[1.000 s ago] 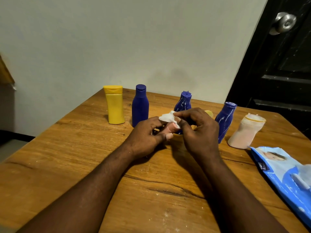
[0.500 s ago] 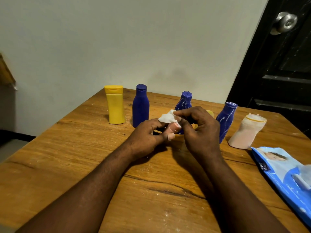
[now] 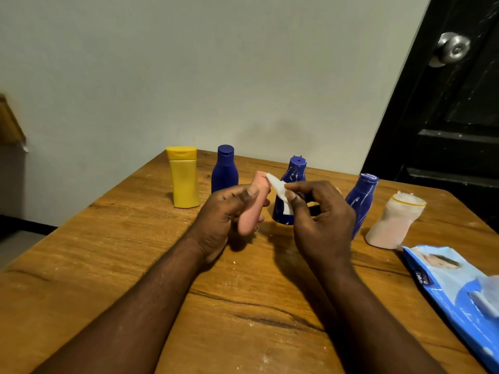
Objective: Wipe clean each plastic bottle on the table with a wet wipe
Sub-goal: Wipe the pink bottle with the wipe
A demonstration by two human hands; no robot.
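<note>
**Wiping a small bottle, head view.** The left hand point(image 3: 225, 215) grips the pink bottle point(image 3: 253, 211) round its lower body, thumb across the front. It holds the bottle just above the table point(image 3: 108, 252), tilted, cap end up and away from the person. The right hand point(image 3: 321, 222) pinches a folded wipe point(image 3: 279, 188) between thumb and forefinger, and the wipe's upper corner meets the bottle near its cap.

The step in hand appears to be the wiping of the neck and upper body. To do it well, the wipe is best drawn down the bottle's length while the left fingers roll the bottle, so that each side meets the cloth in turn (the part under the left palm is hidden and is likely to be missed unless the grip shifts). Spreading more of the wipe under the fingertips would cover more surface than the small pinched corner. Pressure should be light, since the bottle is slim, held at one end only, and could slip.

Other bottles stand behind the hands:
- a yellow bottle point(image 3: 184, 176)
- a blue bottle point(image 3: 224, 171)
- a streaked bottle point(image 3: 296, 171), directly behind the wipe
- a second streaked bottle point(image 3: 361, 197)
- a pale bottle point(image 3: 394, 224)

White marks on the streaked pair suggest both await wiping. The pack point(image 3: 459, 292) lies at the right edge, near enough for a fresh sheet.
</note>
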